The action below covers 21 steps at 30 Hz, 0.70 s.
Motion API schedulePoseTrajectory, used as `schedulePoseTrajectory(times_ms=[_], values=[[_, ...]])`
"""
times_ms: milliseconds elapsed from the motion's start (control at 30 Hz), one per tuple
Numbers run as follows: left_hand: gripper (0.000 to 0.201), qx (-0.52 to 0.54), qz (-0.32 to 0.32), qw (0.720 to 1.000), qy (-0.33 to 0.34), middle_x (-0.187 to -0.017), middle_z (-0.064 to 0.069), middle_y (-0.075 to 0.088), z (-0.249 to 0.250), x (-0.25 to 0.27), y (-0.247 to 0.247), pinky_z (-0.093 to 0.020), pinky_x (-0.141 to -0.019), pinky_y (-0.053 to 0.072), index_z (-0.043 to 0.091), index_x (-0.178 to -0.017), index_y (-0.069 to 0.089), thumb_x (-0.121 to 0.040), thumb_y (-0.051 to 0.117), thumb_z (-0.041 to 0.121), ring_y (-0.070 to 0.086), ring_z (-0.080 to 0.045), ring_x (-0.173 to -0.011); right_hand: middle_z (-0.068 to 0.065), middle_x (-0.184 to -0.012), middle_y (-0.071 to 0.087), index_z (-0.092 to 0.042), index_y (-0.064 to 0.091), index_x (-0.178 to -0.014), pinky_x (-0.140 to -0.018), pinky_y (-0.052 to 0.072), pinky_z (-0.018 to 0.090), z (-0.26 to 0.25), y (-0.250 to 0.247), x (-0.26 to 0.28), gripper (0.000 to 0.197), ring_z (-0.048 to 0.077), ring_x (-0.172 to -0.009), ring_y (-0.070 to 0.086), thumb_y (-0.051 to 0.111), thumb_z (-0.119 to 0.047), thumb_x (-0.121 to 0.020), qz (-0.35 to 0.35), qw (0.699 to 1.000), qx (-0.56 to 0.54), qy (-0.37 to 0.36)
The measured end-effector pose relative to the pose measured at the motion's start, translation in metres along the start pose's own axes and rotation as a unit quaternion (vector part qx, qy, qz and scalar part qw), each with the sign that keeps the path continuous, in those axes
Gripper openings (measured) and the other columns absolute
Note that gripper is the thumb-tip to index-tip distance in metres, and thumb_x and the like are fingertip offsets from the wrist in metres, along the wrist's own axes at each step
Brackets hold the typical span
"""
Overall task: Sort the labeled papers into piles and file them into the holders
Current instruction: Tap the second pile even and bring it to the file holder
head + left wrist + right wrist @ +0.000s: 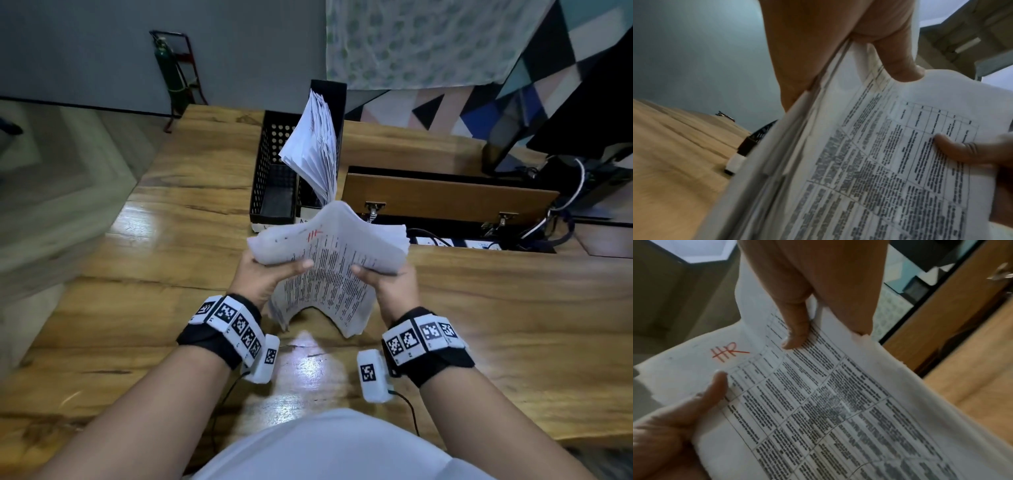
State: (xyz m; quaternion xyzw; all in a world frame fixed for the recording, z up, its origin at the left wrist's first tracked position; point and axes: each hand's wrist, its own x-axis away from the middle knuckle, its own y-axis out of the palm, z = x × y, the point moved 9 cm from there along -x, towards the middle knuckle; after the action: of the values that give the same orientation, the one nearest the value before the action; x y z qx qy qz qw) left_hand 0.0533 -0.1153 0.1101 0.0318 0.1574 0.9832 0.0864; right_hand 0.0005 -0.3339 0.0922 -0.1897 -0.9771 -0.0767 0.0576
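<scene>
A thick stack of printed papers (329, 260) is held above the wooden table (171, 274), bowed upward in the middle. My left hand (270, 274) grips its left edge and my right hand (382, 277) grips its right edge, thumbs on top. The top sheet carries a red "HR" label (725, 352) over a printed table. In the left wrist view my left thumb (898, 61) presses the stack (859, 162). Behind stand black mesh holders: the left one (274, 164) looks empty, and the one beside it holds fanned papers (317, 144).
To the right, an open cable hatch with a raised wooden flap (445, 198) shows cables (565, 205). A monitor (565, 102) stands at the back right. The table's left edge drops to the floor. A green cylinder on a red trolley (171, 68) stands by the wall.
</scene>
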Motion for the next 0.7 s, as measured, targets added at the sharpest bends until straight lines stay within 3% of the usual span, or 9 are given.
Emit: schedulePoseTrajectory(times_ms=[67,167,267,367,567,633,700], values=[[0.048,0.022,0.021,1.0,0.007,-0.095,-0.001,0.076,0.009,-0.003,-0.002,-0.024,-0.074,0.056,0.014,-0.099,0.066,-0.057,0.08,-0.005,0.07,-0.015,-0.098,0.006,-0.096,0.074,-0.007,0.067,-0.099,-0.084,0.057,0.041,-0.023,0.008,0.004,0.039,0.024,-0.1,0.068,0.071,0.016,-0.069,-0.023,0.997,-0.036,-0.061],[0.048,0.008,0.003,0.999,0.043,-0.095,-0.002,0.076,0.028,-0.007,-0.008,-0.027,-0.073,0.056,0.001,-0.106,0.064,-0.061,0.077,-0.01,0.071,-0.016,-0.094,-0.002,-0.09,0.076,-0.01,0.067,-0.1,-0.073,0.055,0.028,-0.046,-0.001,0.006,0.043,0.013,-0.089,0.07,0.07,0.019,-0.068,-0.035,0.992,-0.034,-0.114],[0.045,-0.045,-0.026,0.998,0.035,-0.089,-0.001,0.076,0.021,-0.007,-0.014,-0.024,-0.071,0.056,0.004,-0.098,0.066,-0.055,0.08,-0.002,0.072,-0.014,-0.089,-0.001,-0.094,0.076,-0.014,0.068,-0.1,-0.076,0.055,0.031,-0.033,-0.008,0.004,0.048,0.015,-0.096,0.069,0.08,0.008,-0.059,-0.056,0.996,0.017,-0.069],[0.047,-0.058,-0.038,0.998,0.002,-0.091,-0.004,0.076,0.0,-0.003,-0.011,-0.023,-0.072,0.056,0.005,-0.098,0.067,-0.053,0.081,0.0,0.071,-0.017,-0.093,0.001,-0.092,0.075,-0.017,0.069,-0.094,-0.081,0.055,0.036,-0.013,0.0,0.006,0.044,0.015,-0.093,0.069,0.078,0.012,-0.062,-0.067,0.997,0.028,-0.015],[0.057,-0.051,0.001,0.998,0.035,-0.093,-0.01,0.076,0.02,-0.009,-0.017,-0.03,-0.076,0.057,-0.012,-0.106,0.063,-0.054,0.086,-0.001,0.071,-0.023,-0.093,-0.004,-0.081,0.075,-0.014,0.069,-0.086,-0.068,0.056,0.026,-0.041,0.005,0.009,0.037,0.01,-0.081,0.07,0.071,0.019,-0.068,-0.079,0.994,-0.014,-0.069],[0.051,-0.08,-0.011,0.996,0.027,-0.092,-0.012,0.074,0.021,-0.007,-0.02,-0.029,-0.073,0.056,-0.011,-0.101,0.064,-0.055,0.084,-0.002,0.07,-0.022,-0.09,-0.005,-0.081,0.076,-0.014,0.069,-0.087,-0.067,0.055,0.023,-0.043,0.0,0.012,0.039,0.007,-0.081,0.07,0.072,0.019,-0.067,-0.086,0.994,-0.003,-0.073],[0.047,-0.109,-0.037,0.993,-0.005,-0.093,-0.01,0.074,0.004,-0.002,-0.02,-0.026,-0.072,0.056,-0.004,-0.1,0.064,-0.057,0.082,-0.004,0.07,-0.02,-0.09,-0.004,-0.086,0.076,-0.015,0.068,-0.091,-0.074,0.057,0.028,-0.031,-0.005,0.013,0.042,0.01,-0.089,0.07,0.076,0.016,-0.064,-0.085,0.995,0.016,-0.052]])
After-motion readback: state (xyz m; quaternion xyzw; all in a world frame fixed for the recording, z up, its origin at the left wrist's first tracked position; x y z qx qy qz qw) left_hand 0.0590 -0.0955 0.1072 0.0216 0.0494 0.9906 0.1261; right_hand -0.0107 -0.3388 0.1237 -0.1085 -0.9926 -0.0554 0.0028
